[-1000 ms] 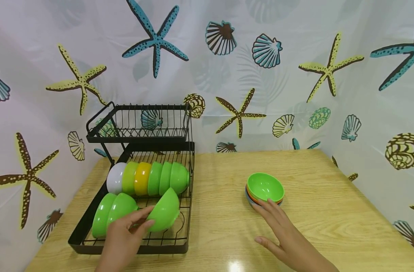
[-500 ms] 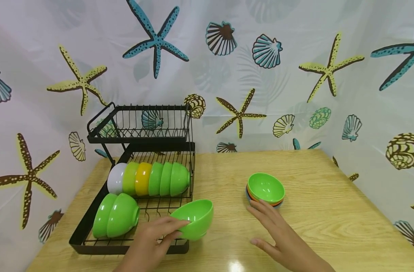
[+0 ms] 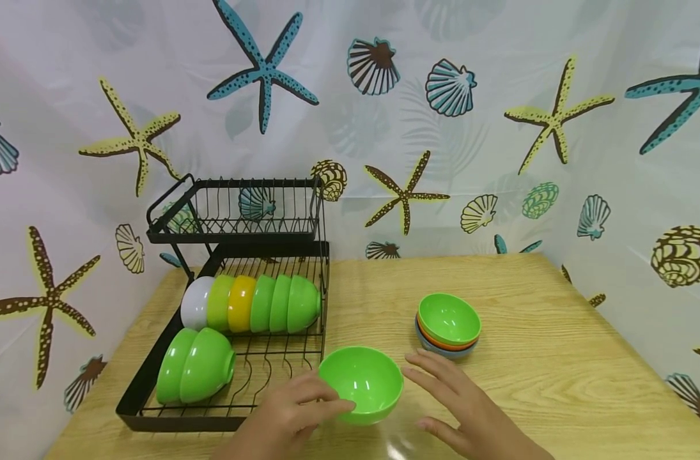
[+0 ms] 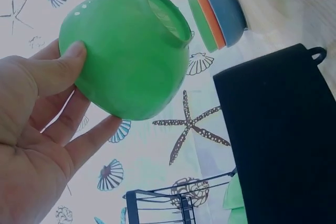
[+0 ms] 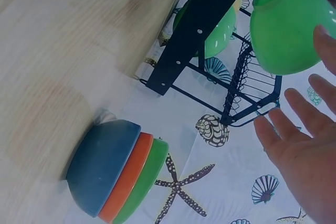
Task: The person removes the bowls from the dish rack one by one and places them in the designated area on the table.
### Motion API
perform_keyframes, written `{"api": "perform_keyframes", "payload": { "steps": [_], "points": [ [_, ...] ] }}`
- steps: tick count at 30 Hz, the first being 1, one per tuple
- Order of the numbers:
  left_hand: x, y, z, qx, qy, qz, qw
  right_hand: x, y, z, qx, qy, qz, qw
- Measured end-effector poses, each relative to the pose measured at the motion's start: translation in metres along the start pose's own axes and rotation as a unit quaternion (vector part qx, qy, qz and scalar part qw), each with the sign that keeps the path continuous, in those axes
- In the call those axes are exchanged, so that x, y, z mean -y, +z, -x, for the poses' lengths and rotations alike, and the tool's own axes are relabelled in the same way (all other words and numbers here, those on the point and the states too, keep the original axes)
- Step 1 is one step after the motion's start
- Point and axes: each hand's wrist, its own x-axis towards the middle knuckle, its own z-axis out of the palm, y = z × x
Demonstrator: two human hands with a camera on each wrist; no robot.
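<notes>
A green bowl [image 3: 364,380] is held by its left side in my left hand [image 3: 292,412], thumb on one face and fingers round the rim. In the left wrist view the thumb presses the wall of the same green bowl [image 4: 126,56]. My right hand [image 3: 467,409] hovers just right of the bowl, fingers spread and apart, holding nothing. In the right wrist view its fingers [image 5: 286,124] are extended beside the bowl. Beyond the right hand stands a nested stack of bowls [image 3: 449,319], green inside orange inside blue, on the table.
A black two-tier dish rack [image 3: 223,423] stands at the left. Its back row holds white, lime, yellow and green bowls [image 3: 272,303] on edge; two green bowls [image 3: 202,367] lean in front. The wooden table [image 3: 562,338] meets a shell-patterned curtain [image 3: 488,160].
The left hand has carried the green bowl out of the rack to the right and turned its opening upward. The right hand has shifted slightly left and nearer.
</notes>
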Motion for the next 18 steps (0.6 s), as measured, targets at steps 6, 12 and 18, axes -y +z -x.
{"api": "perform_keyframes", "payload": {
  "steps": [6,12,18],
  "points": [
    [-0.005,0.005,-0.002,0.018,0.007,0.017,0.9997,0.003,0.004,-0.002,-0.01,-0.029,0.011,0.9995],
    [-0.009,0.011,0.002,0.035,0.012,0.026,0.999,0.003,0.009,-0.005,-0.03,-0.087,-0.017,0.9956],
    [-0.011,0.014,0.004,0.044,0.021,0.002,0.9988,0.003,0.012,-0.006,-0.05,-0.141,-0.009,0.9887]
  ]
}}
